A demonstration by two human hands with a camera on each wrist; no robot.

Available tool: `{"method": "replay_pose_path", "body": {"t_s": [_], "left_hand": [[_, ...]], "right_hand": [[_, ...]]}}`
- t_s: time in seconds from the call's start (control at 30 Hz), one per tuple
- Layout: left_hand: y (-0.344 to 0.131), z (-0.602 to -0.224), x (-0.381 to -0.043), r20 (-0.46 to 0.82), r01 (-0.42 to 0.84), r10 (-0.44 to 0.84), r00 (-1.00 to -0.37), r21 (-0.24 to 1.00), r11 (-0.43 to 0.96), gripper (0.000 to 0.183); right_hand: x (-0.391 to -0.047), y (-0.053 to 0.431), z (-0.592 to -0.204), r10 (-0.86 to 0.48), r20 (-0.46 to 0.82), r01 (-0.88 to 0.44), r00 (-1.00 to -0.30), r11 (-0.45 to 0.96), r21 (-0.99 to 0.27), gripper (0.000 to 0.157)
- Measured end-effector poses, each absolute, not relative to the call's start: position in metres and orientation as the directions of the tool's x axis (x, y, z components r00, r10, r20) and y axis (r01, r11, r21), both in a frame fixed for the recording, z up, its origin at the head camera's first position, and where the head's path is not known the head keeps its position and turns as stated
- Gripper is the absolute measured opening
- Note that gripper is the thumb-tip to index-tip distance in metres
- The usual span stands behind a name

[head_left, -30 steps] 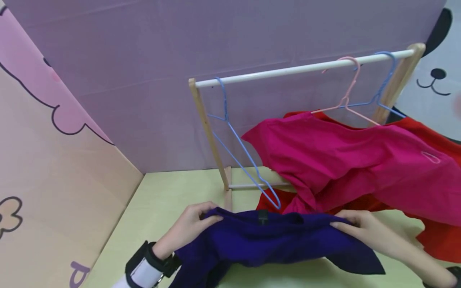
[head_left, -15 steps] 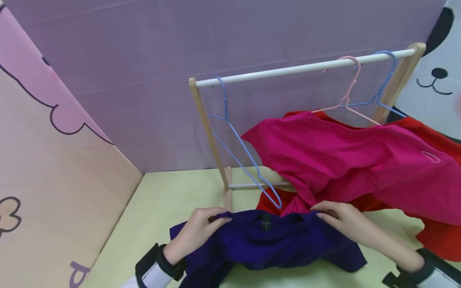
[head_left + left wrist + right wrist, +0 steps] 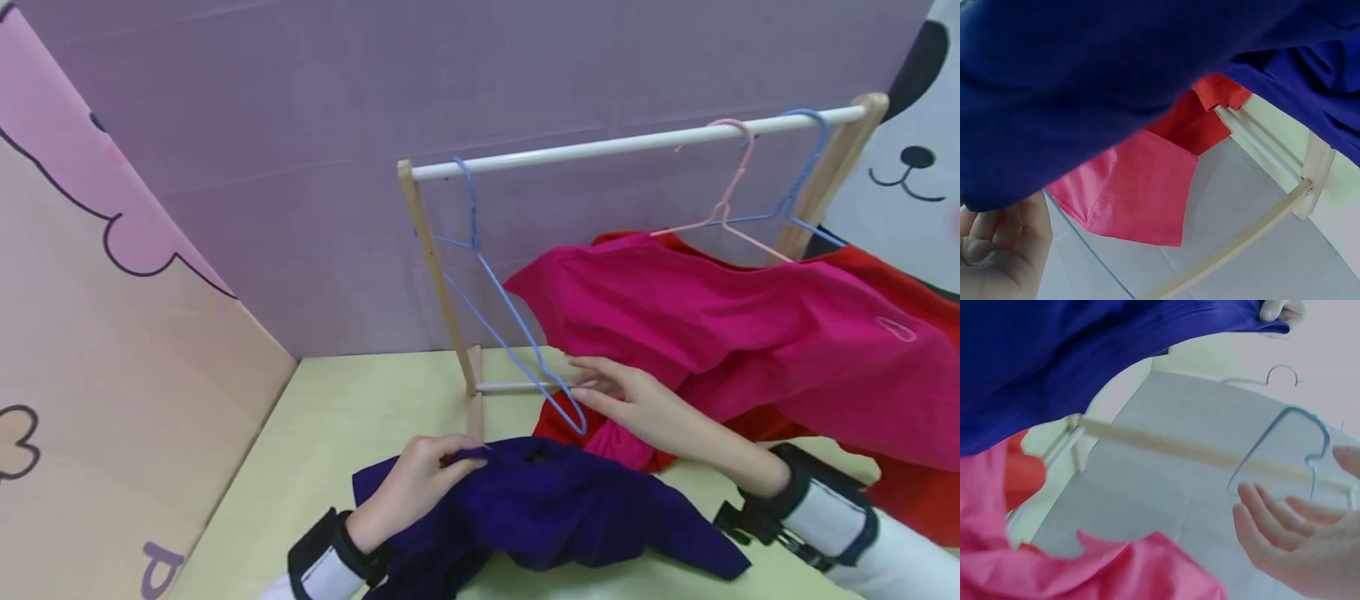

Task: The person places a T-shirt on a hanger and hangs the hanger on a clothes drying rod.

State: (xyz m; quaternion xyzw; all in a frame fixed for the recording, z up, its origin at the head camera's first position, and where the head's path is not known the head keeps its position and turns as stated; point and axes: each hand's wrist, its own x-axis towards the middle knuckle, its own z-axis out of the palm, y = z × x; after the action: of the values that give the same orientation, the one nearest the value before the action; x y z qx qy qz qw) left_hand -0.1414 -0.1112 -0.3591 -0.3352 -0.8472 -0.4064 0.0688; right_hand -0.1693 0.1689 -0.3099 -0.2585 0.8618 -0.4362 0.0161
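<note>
A navy blue shirt (image 3: 555, 508) lies at the front of the table, its neckline toward the rack. At its left shoulder, my left hand (image 3: 420, 479) pinches the cloth between thumb and fingers. My right hand (image 3: 633, 404) reaches over the table, its fingertips right at the lower end of an unladen blue hanger (image 3: 473, 221). That hanger hooks on the rack's bar near the left post. In the right wrist view, the right hand's fingers (image 3: 1266, 522) spread apart beside the blue wire, with nothing gripped.
A white bar (image 3: 585, 152) on wooden posts forms the clothes rack. Toward its right end a pink hanger (image 3: 726, 196) carries a magenta shirt (image 3: 712, 333). Behind it, a red shirt (image 3: 911, 500) hangs from another blue hanger (image 3: 795, 179). A purple backdrop (image 3: 300, 167) stands behind.
My right hand has let go of the navy shirt and moved left and forward to the blue hanger. The shirt's right side has sagged down. My left hand keeps its pinch after shifting slightly right.
</note>
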Motion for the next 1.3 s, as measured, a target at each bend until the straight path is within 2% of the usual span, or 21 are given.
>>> {"method": "replay_pose_path", "body": {"t_s": [0.1,0.23,0.63,0.77,1.07,1.3], "left_hand": [[-0.112,-0.36,-0.14,0.392,0.624,0.51,-0.766,0.644,0.442,0.017],[-0.113,-0.361,-0.139,0.383,0.622,0.518,-0.765,0.649,0.438,0.016],[-0.119,-0.361,-0.132,0.285,0.545,0.525,-0.802,0.71,0.447,0.018],[-0.121,-0.363,-0.129,0.276,0.534,0.526,-0.805,0.723,0.438,0.019],[-0.123,-0.37,-0.127,0.313,0.559,0.509,-0.802,0.693,0.456,0.021],[-0.124,-0.373,-0.126,0.302,0.525,0.465,-0.832,0.698,0.487,0.02]], "right_hand": [[-0.176,0.153,-0.305,-0.445,0.209,-0.429,-0.871,0.48,-0.766,0.049],[-0.186,0.14,-0.299,-0.414,0.217,-0.409,-0.884,0.457,-0.79,0.048],[-0.209,0.13,-0.288,-0.337,0.177,-0.33,-0.924,0.477,-0.815,0.026],[-0.215,0.127,-0.286,-0.275,0.201,-0.317,-0.94,0.486,-0.815,0.022],[-0.222,0.125,-0.281,-0.163,0.302,-0.344,-0.939,0.462,-0.817,0.022],[-0.218,0.143,-0.268,-0.109,0.346,-0.356,-0.932,0.461,-0.813,0.025]]}}
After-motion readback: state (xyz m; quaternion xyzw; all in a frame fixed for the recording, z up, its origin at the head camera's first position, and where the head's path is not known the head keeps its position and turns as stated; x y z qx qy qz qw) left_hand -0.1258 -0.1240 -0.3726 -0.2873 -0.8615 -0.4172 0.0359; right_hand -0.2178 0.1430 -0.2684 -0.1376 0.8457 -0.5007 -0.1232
